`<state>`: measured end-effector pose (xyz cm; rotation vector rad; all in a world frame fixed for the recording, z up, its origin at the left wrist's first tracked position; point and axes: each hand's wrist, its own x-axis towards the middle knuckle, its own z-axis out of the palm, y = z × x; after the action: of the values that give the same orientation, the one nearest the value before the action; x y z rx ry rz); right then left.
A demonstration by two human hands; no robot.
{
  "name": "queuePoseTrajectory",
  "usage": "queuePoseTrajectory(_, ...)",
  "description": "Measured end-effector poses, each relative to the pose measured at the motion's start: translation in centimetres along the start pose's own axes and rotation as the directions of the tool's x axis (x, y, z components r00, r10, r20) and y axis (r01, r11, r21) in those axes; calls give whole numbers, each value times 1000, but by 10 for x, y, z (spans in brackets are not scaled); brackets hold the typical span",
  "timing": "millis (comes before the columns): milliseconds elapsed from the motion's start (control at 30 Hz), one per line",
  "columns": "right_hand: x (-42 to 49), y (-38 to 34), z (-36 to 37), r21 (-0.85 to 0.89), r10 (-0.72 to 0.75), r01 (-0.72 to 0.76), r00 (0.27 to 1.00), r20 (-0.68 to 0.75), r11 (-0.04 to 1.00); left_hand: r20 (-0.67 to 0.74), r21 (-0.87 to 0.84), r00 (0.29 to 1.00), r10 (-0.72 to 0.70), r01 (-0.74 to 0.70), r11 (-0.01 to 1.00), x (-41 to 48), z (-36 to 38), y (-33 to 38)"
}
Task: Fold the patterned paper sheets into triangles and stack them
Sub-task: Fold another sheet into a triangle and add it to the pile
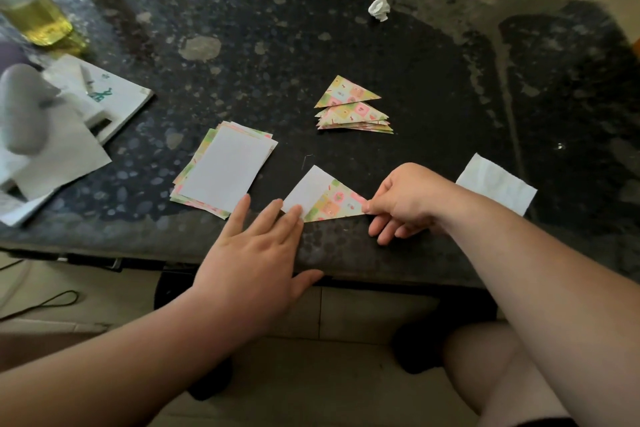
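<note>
A partly folded patterned sheet [325,196] lies near the front edge of the dark table [346,55], its white back showing on the left and a patterned triangular flap on the right. My left hand [256,246] lies flat, fingertips pressing the sheet's white left part. My right hand [401,201] pinches the flap's right corner between thumb and forefinger. A stack of unfolded sheets [225,168], white side up, lies to the left. A pile of folded patterned triangles [351,107] sits farther back.
A white tissue [495,182] lies right of my right hand and a crumpled paper ball [379,9] sits at the back. Papers and a booklet [104,97] crowd the left side, with a bottle of yellow liquid [38,14] behind them.
</note>
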<state>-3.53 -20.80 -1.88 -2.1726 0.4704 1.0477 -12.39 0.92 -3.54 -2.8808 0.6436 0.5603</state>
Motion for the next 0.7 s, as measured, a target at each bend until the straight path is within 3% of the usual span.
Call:
queuePoseTrajectory(167,2,-2,-3,-85,-10,9,1000,-6,996,1,-125,1000,-8,8,992,1,-14,-5)
queuePoseTrajectory(233,5,-7,-3,-170,-34,31,999,-15,985,-143,-214,989,-30,-1,977,12,-22,-1)
queuePoseTrajectory(300,4,-18,-2,-254,-28,30,1000,14,967,-264,-413,956,-126,5,911,29,-28,-3)
queuePoseTrajectory(400,4,-31,3,-364,-12,28,999,46,931,13,-647,968,-252,200,736,57,-40,-10)
queuePoseTrajectory(533,11,-39,11,-425,-10,34,998,59,905,230,-701,951,-206,309,643,82,-40,-11)
queuePoseTrajectory(700,16,-36,12,-368,-25,56,996,87,928,350,-753,919,-180,390,530,87,-42,-9)
